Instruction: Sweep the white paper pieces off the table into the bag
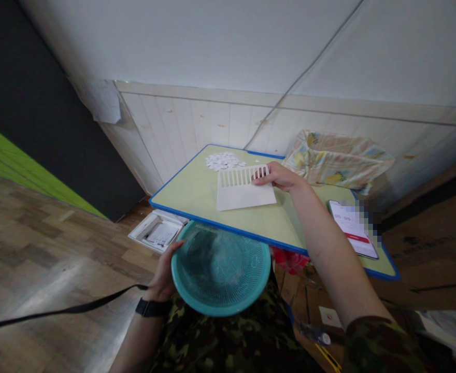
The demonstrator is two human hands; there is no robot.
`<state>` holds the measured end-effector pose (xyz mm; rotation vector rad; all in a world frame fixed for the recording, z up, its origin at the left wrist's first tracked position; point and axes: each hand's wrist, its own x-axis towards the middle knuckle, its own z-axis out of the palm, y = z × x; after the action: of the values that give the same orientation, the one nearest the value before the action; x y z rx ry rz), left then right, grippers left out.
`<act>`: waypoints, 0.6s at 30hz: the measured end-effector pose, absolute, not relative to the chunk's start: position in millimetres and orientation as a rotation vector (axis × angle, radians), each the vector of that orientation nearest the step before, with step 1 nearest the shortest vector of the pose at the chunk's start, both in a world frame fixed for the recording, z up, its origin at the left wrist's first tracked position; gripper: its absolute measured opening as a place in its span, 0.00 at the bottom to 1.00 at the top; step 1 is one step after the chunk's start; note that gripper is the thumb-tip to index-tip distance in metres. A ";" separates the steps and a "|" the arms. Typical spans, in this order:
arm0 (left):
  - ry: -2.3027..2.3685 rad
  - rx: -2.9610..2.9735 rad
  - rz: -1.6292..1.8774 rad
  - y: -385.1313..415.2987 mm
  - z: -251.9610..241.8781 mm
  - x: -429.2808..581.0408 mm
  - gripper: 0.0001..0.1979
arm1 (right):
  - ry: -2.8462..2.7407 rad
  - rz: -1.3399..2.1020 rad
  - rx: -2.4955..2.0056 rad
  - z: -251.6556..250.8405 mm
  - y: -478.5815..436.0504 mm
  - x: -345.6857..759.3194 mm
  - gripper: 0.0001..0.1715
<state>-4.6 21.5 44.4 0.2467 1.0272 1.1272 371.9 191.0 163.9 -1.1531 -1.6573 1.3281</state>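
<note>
My left hand [161, 277] grips the rim of a round teal mesh basket [221, 269], held just under the near edge of a low green table with a blue border [189, 191]. My right hand [276, 176] rests on the far right corner of a white sheet [243, 191] lying on the table; the sheet has a row of cut slots along its far edge. Beyond the sheet lies a pile of small white paper bits [224, 160]. A black watch sits on my left wrist.
A phone [353, 228] with a lit screen lies on the table's right side. A patterned fabric bag [337, 158] stands behind it by the wall. A white tray [158, 230] lies on the wooden floor. A black strap [57, 311] crosses at the left.
</note>
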 end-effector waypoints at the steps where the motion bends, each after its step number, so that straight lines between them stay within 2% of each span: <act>1: 1.036 0.244 1.125 21.5 44.9 -4.5 0.11 | -1.640 1.320 -1.159 164.1 191.4 374.5 0.24; 5: 1.066 0.243 1.114 21.6 45.7 -4.6 0.08 | -1.614 1.277 -1.235 163.0 192.8 383.5 0.24; 13: 1.054 0.252 1.111 21.8 44.1 -5.7 0.09 | -1.747 1.403 -1.199 164.7 185.7 365.8 0.22; 18: 0.971 0.289 1.100 22.3 41.6 -7.2 0.11 | -1.733 1.471 -1.183 163.7 184.0 360.2 0.25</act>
<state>-7.2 22.3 41.6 0.2887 0.9709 1.0996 360.2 184.0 163.7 -1.1833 -1.7329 1.4709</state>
